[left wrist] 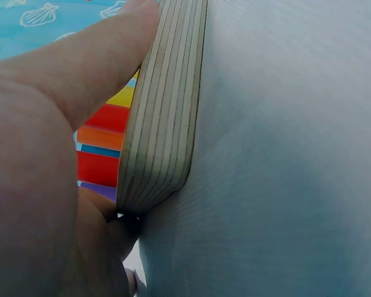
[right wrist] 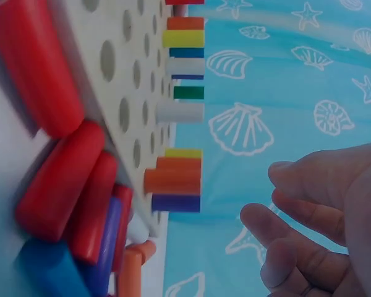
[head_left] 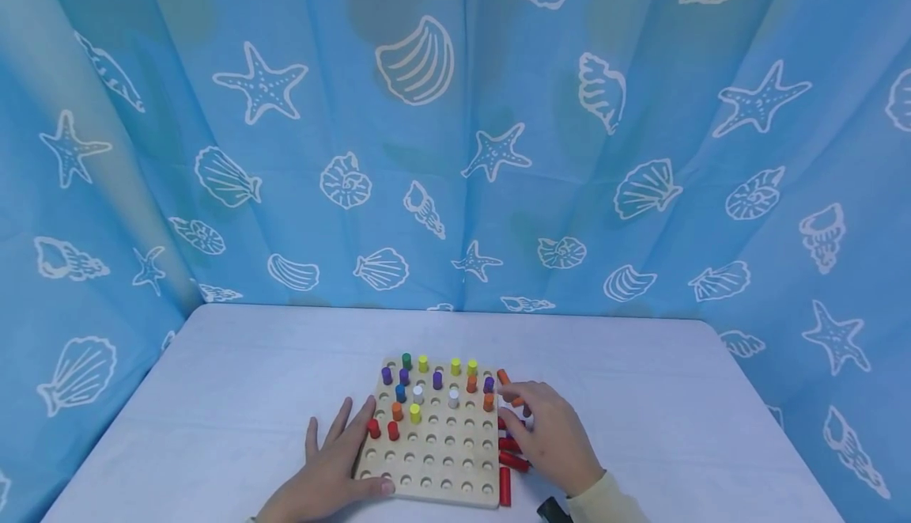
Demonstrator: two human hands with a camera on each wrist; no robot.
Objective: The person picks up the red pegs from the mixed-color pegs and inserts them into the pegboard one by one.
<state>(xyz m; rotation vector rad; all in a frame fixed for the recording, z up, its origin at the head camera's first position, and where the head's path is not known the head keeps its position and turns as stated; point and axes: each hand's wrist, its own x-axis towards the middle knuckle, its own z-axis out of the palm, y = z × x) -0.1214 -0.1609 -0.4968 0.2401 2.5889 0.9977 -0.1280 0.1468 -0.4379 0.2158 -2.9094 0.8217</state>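
A wooden pegboard point(head_left: 427, 460) lies flat on the table, with upright colored pegs mostly in its far rows. My left hand point(head_left: 323, 471) rests against its near left corner, fingers spread and fairly straight. The left thumb lies across the front edge point(left wrist: 167, 93) of the board; the index finger touches the left side. Beside the board's right edge hovers my right hand point(head_left: 555, 432), above several loose pegs. In the right wrist view, thumb and fingers point(right wrist: 297, 232) are apart with nothing between them. Two red pegs point(head_left: 393, 430) stand at the left of a middle row.
Loose red pegs point(head_left: 505, 486) lie along the right side of the board, with an orange peg point(head_left: 504, 377) farther back. A blue peg point(right wrist: 52, 269) shows among them in the right wrist view. A dark object point(head_left: 552, 509) sits by the right sleeve. Behind the table point(head_left: 640, 380) hangs a blue shell-patterned curtain point(head_left: 527, 214).
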